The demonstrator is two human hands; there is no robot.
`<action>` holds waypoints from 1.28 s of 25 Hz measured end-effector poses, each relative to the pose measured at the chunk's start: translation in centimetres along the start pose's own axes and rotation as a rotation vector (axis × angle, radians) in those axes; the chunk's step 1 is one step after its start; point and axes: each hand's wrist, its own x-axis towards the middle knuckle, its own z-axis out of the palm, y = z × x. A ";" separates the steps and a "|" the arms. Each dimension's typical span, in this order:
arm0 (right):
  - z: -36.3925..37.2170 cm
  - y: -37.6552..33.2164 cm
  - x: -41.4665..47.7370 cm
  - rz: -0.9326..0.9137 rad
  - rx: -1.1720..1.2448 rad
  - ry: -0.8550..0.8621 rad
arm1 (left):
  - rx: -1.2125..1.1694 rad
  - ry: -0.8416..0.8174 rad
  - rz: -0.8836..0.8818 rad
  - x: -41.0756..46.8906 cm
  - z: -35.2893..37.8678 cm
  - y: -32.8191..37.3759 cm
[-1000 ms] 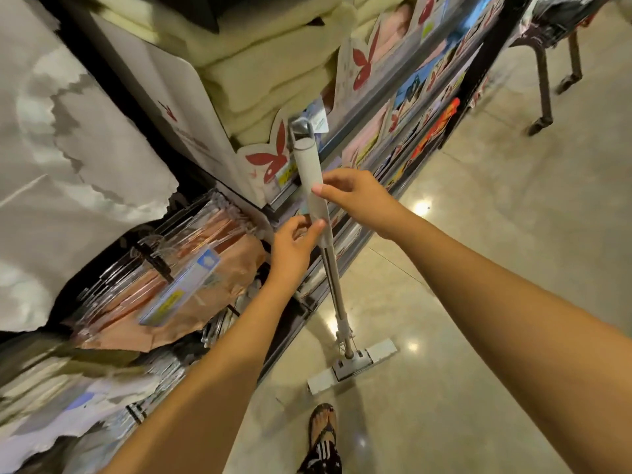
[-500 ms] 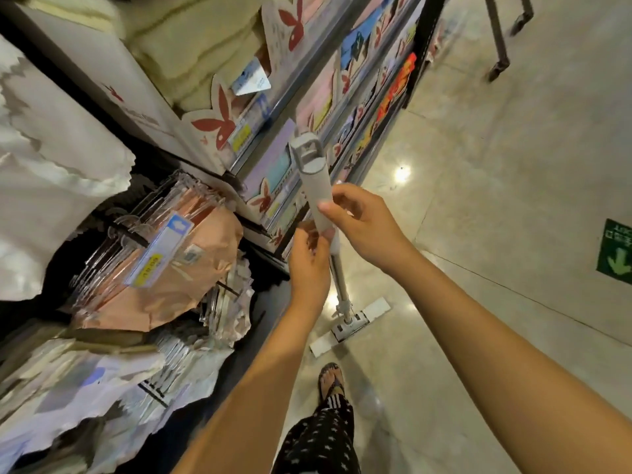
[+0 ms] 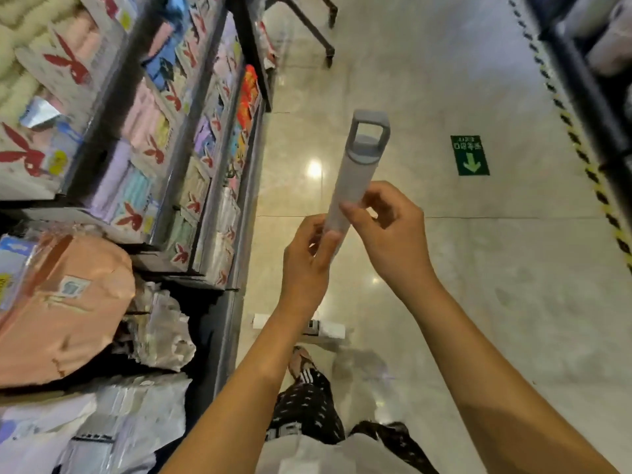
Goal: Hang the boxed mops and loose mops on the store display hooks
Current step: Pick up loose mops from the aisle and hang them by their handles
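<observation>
Gripping the loose mop by its pale handle sleeve, the person is holding it upright over the aisle in the head view, the only view supplied. The left hand is wrapping its fingers around the lower end of the sleeve. The right hand is pinching the sleeve just above, between thumb and curled fingers. The grey hanging loop is standing clear above both hands. The mop head is hanging low over the floor, just ahead of the sandalled foot; whether it is touching the floor cannot be told. The shelf unit with its packaged goods is standing to the left, well apart from the loop, and no free display hook is showing in this frame. Several hazards are likely arising from this position. The long shaft is acting as a lever, so swinging the loop toward the shelving is likely sending the mop head the opposite way, into the foot or the base of the unit. The right hand's light pinch is giving little control of rotation, so the loop may be meeting a hook edge-on and glancing off. Reaching across stocked shelves is also risking knocking packets loose. Releasing before the loop is fully seated is risking a drop to the floor.
</observation>
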 end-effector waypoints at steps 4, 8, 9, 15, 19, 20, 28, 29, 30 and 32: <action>-7.7 -0.2 -5.5 0.005 0.025 0.202 | 0.017 -0.218 0.048 -3.8 7.3 2.1; -15.1 -0.8 -10.9 -0.021 0.054 0.396 | -0.024 -0.434 0.055 -8.1 14.7 4.2; -16.8 -0.9 -12.2 -0.026 0.052 0.441 | -0.033 -0.481 0.065 -9.3 16.6 4.8; -26.4 -2.4 -20.7 -0.066 -0.007 0.702 | -0.112 -0.738 0.075 -16.3 26.9 8.0; -32.3 -3.7 -27.2 -0.056 -0.066 0.889 | -0.145 -0.924 0.111 -21.8 33.4 10.4; -33.5 -4.0 -28.7 -0.051 -0.082 0.929 | -0.149 -0.963 0.122 -23.0 34.7 10.9; -40.1 -6.7 -38.2 -0.071 -0.192 1.268 | -0.182 -1.320 0.169 -30.4 43.5 14.4; -40.6 -6.8 -38.9 -0.071 -0.209 1.299 | -0.170 -1.356 0.167 -30.9 44.4 14.6; -41.3 -6.9 -39.6 -0.072 -0.227 1.337 | -0.164 -1.397 0.162 -31.5 45.5 14.8; -42.8 -7.0 -40.5 -0.073 -0.257 1.409 | -0.166 -1.475 0.168 -32.2 47.8 15.1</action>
